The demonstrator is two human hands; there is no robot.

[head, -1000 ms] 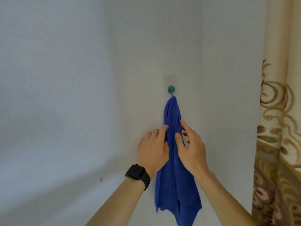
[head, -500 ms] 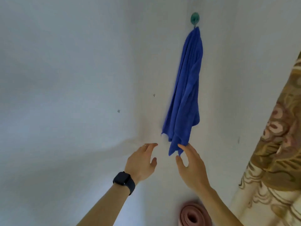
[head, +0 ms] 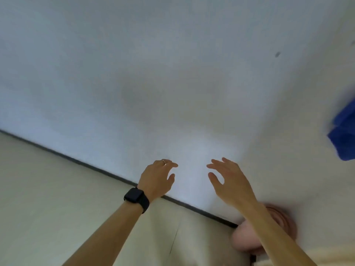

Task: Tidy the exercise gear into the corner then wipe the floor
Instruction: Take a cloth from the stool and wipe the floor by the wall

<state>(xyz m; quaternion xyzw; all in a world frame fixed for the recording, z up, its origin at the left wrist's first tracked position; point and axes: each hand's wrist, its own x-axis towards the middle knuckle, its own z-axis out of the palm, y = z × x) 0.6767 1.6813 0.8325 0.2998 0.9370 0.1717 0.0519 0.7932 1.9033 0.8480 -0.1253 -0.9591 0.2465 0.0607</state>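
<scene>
— Where are the hands?
— Lower centre: left hand (head: pixel 157 179) and right hand (head: pixel 228 181) raised before the wall (head: pixel 134 73), fingers (head: pixel 221 166) loosely spread, holding nothing.
— And the gear?
— Pink rolled mat (head: pixel 244 240) at lower right on the floor (head: pixel 48 208); blurred blue cloth (head: pixel 343 139) at the right edge.

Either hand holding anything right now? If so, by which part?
Nothing is held. The left hand and right hand are both empty, fingers spread and relaxed; the blue towel is apart at the right edge, untouched.
</scene>
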